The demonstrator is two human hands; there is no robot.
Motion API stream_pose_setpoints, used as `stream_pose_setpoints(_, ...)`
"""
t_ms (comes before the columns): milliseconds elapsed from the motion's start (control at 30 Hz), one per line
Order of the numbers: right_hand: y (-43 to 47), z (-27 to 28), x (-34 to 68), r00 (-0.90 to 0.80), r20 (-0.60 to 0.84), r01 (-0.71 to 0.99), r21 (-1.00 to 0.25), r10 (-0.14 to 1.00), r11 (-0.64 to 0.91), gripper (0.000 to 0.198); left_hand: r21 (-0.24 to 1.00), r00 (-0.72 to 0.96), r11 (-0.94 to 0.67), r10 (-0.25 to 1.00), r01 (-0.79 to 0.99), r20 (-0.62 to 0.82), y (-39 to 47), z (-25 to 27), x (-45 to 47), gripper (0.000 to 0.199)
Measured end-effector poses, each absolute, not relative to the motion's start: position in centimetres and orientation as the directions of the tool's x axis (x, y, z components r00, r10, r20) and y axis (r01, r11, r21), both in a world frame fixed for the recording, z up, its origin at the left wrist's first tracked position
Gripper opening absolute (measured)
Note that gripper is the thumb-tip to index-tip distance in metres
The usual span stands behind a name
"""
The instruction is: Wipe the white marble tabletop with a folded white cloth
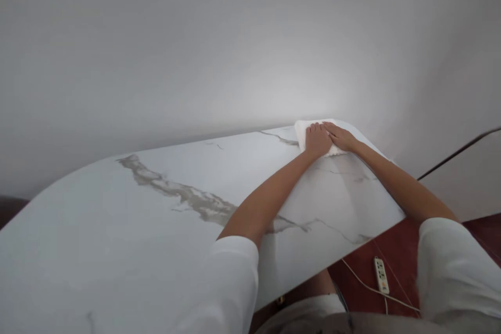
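Note:
A folded white cloth (pixel 300 130) with a scalloped edge lies on the marble-patterned white table top (pixel 188 162), close to its far right end. My left hand (pixel 318 139) presses down on the cloth, its fingers close together and bent over it. Beside it, my right hand (pixel 341 137) rests flat with the fingers stretched out, its tips reaching the left hand. Part of the cloth is hidden under both hands.
A pale wall (pixel 235 52) runs along the table's far edge. Below the near edge, a power strip (pixel 381 275) with a pale cord lies on the red floor (pixel 364 297). A dark cable (pixel 457 151) crosses at the right.

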State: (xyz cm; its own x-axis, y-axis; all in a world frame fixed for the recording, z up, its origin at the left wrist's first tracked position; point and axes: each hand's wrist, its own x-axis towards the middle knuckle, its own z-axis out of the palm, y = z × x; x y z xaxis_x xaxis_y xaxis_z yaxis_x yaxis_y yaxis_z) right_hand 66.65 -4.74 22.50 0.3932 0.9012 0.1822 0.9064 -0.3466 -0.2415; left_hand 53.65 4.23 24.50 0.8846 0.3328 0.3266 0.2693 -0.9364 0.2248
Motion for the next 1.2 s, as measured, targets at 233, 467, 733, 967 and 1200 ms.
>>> stream_pose_setpoints(233,-4.7,22.1,72.2,0.383,0.276,0.909,-0.284,0.881,-0.306,0.053,0.213,0.884,-0.946,0.306,0.243,0.353,4.4,24.0,59.8,0.042)
stream_pose_setpoints(467,-9.2,22.4,74.0,0.476,0.278,0.875,-0.239,0.834,-0.42,0.053,0.238,0.91,-0.964,0.201,0.119,0.362,1.2,24.0,62.8,0.041)
stream_pose_setpoints(733,-16.5,21.9,70.2,0.536,0.262,0.839,-0.274,0.802,-0.471,0.055,0.252,0.899,-0.966,0.162,0.06,0.408,-5.1,23.7,59.0,0.042)
stream_pose_setpoints(967,-22.7,22.0,64.3,0.557,0.263,0.83,-0.213,0.788,-0.516,0.057,0.249,0.918,-0.968,0.088,-0.012,0.386,-10.3,24.1,53.6,0.042)
stream_pose_setpoints(1200,-24.0,22.1,57.6,0.601,0.246,0.799,-0.176,0.76,-0.575,0.056,0.251,0.937,-0.968,0.069,-0.02,0.341,-11.9,24.4,47.2,0.046)
